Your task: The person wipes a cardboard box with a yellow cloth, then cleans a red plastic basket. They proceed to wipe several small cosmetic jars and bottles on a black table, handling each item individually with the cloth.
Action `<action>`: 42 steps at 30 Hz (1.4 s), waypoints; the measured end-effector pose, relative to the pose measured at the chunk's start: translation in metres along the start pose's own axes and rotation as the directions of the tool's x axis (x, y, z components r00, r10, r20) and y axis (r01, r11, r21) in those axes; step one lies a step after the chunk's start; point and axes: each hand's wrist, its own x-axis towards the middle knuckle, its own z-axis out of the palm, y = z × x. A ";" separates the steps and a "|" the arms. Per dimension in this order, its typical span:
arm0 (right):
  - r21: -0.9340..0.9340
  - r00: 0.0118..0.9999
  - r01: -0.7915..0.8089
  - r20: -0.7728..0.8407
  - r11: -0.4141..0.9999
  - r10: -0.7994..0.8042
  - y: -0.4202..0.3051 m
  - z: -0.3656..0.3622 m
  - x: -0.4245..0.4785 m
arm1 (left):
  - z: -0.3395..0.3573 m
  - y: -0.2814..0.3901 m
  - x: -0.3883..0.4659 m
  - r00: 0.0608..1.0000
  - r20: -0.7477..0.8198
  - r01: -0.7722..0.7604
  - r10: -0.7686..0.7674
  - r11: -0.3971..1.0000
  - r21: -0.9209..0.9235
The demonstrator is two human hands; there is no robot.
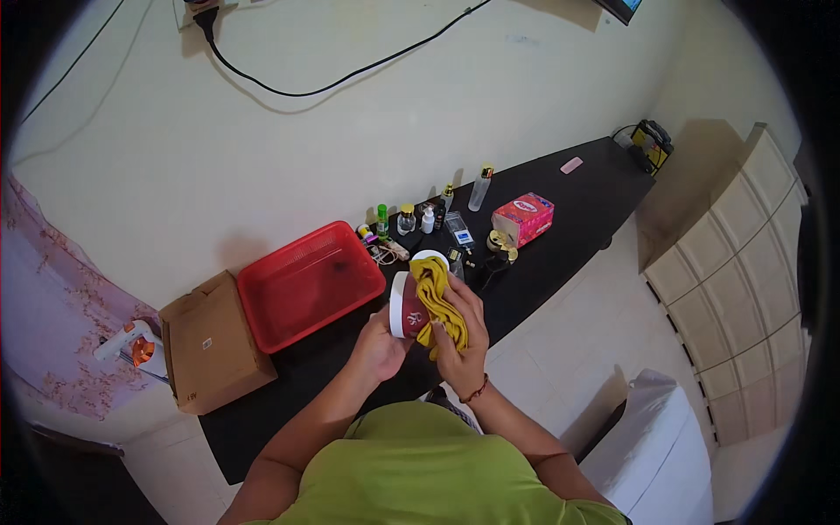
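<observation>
My left hand [379,346] grips a dark red jar [411,314] with a white lid [398,305], tilted on its side above the table. My right hand [469,321] has hold of a bunched yellow cloth [434,289], pressed against the side of the jar. Part of the jar is hidden under the cloth and fingers. Just beyond the cloth, a white round object [430,254] shows only partly; I cannot tell what it is.
On the dark table [315,387] are a red plastic basket [308,282], a cardboard box [216,348], a tissue pack [523,218], a green-capped bottle [382,222] and a tall gold-capped bottle [481,190]. Cables and small items lie beyond my hands. A white-covered piece of furniture [650,446] stands to the right.
</observation>
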 end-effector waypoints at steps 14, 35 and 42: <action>-0.248 0.978 0.174 0.160 0.953 -0.137 -0.006 -0.012 -0.012 | 0.012 0.018 -0.024 0.987 0.144 -0.065 0.067 0.998 -0.020; -0.236 0.964 0.237 0.179 0.942 -0.197 -0.018 -0.006 -0.005 | 0.009 0.017 -0.022 0.977 0.149 -0.153 0.151 0.988 0.000; -0.224 0.943 0.126 0.330 0.966 -0.046 0.002 -0.028 -0.021 | 0.005 0.035 -0.017 0.965 0.068 -0.255 0.254 0.967 0.007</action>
